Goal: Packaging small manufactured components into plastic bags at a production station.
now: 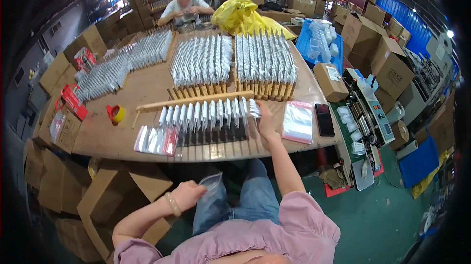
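Over my lap, my left hand is closed on a see-through plastic bag. My right hand reaches to the right end of a wooden rack near the table's front edge. Its fingers close around a white-wrapped piece there; the fingertips are partly hidden. A row of similar white-wrapped pieces hangs along the rack over a dark strip. Flat plastic bags with red edges lie at the row's left end. Another stack of red-edged bags lies right of my right hand.
Behind the rack stand dense rows of thin upright pieces in white wrapping. A yellow tape roll sits left, a black phone right. Across the table a person sits working. An open carton stands below, left.
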